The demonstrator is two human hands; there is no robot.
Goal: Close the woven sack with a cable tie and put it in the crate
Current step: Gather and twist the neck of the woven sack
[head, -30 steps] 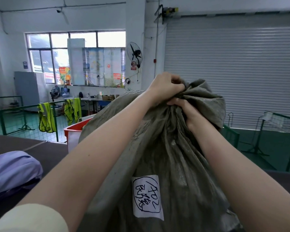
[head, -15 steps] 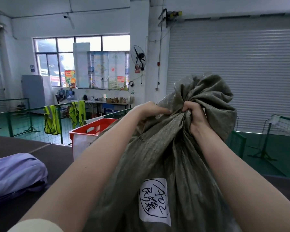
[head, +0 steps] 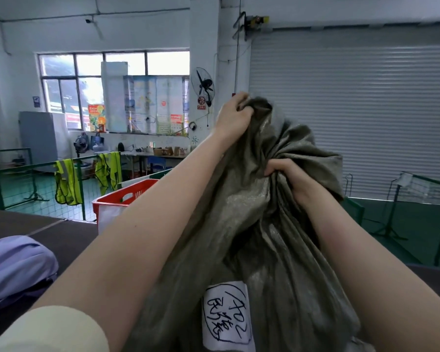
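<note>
A grey-green woven sack stands full in front of me, with a white handwritten label low on its front. My left hand grips the sack's top edge, raised high. My right hand is clenched on the bunched neck lower down and to the right. Behind my left forearm stands a red crate, partly hidden. I see no cable tie.
A lilac bundle lies on the dark table at the left. Green mesh fencing with two yellow vests runs behind the table. A grey roller door fills the right background.
My left hand has risen from beside the neck to the sack's top edge and pulled the fabric upward. My right hand stays clenched on the neck.
</note>
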